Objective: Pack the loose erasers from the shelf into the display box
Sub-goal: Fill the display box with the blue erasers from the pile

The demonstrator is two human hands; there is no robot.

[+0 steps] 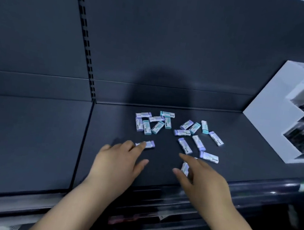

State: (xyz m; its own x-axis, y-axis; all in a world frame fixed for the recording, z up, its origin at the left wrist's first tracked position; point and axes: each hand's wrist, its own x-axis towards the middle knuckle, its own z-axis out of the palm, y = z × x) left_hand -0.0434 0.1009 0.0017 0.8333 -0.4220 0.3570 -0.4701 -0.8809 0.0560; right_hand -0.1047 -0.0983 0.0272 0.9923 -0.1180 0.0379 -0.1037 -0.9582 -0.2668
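Several small erasers in white sleeves with purple or teal ends lie scattered on the dark shelf, in a left cluster and a looser right group. My left hand lies flat with straight fingers, its fingertips touching a lone purple eraser. My right hand reaches forward with spread fingers over another eraser, partly hidden beneath it; it does not grip it. The white stepped display box stands at the right on the shelf, with dark rows inside.
The shelf's back panel rises behind the erasers, with a slotted upright at the left. A rounded front rail edges the shelf. A lower shelf shows dimly beneath.
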